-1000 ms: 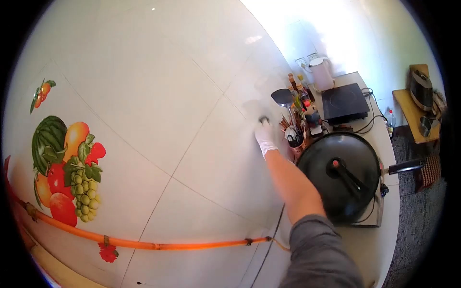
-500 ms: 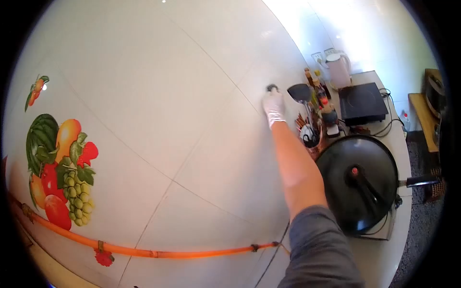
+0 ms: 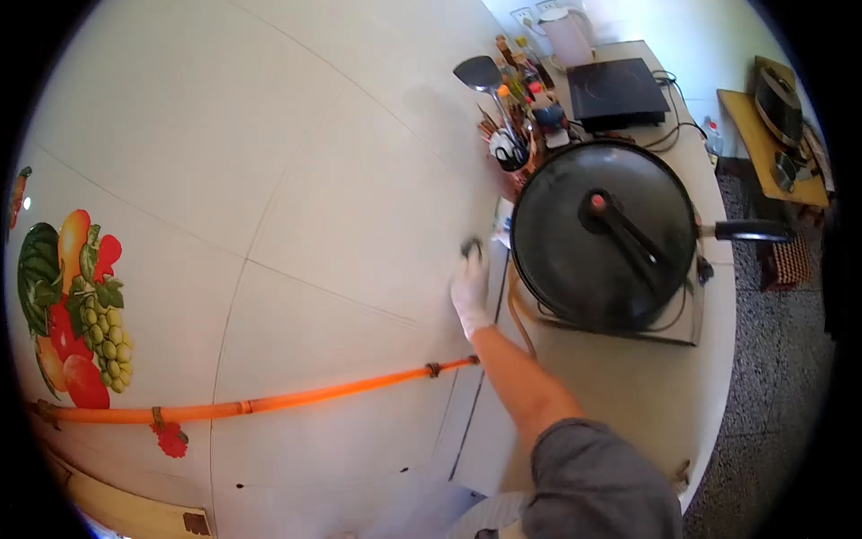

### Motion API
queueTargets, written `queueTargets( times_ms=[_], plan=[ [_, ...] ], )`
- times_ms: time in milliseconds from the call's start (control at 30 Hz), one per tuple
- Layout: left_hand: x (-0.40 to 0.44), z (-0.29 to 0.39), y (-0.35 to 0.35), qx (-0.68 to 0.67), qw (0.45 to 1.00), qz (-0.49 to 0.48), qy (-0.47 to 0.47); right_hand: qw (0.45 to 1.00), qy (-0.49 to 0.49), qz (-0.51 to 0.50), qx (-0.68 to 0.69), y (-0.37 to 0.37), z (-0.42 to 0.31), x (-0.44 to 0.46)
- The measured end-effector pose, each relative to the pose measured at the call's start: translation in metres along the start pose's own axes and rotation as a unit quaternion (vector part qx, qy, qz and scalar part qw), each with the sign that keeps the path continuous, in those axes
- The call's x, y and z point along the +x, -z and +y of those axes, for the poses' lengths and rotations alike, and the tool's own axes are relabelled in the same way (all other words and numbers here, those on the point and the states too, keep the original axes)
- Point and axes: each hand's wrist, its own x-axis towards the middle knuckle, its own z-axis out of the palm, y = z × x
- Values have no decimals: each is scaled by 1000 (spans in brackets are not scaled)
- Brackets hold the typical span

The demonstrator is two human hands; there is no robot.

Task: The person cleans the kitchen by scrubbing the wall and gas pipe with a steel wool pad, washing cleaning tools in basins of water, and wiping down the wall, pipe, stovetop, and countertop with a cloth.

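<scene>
My right hand [image 3: 470, 292], in a thin whitish glove, presses against the white tiled wall [image 3: 350, 225]. Its fingers are closed round a small dark scouring pad [image 3: 471, 245], of which only the top shows. Just right of the hand sits a large black lidded wok [image 3: 557, 216] on a stove [image 3: 678, 332]. My left hand is out of view.
Above the wok stand a utensil holder [image 3: 514, 180] with a spatula [image 3: 479, 74], several bottles [image 3: 530, 67], an induction cooktop [image 3: 618, 92] and a kettle [image 3: 568, 38]. An orange pipe [image 3: 305, 395] runs along the wall, below fruit stickers [image 3: 81, 314].
My right hand has moved down the wall with the scouring pad, from beside the spatula to beside the wok. The view has shifted down and to the right.
</scene>
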Motion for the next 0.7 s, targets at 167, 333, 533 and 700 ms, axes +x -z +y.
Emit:
queueTargets(
  times_ms=[167, 333, 533, 700],
  plan=[
    [6, -26, -4, 115, 976, 50, -177, 974, -180, -138, 21, 29, 59, -31],
    [-1, 30, 5, -17, 999, -2, -39, 972, 108, -140, 154, 18, -166, 61],
    [-2, 20, 5, -21, 1000, -23, 2, 961, -53, -75, 261, 9, -65, 27],
    [1, 9, 7, -12, 999, -30, -36, 976, -182, -86, -81, 15, 73, -52]
  ],
)
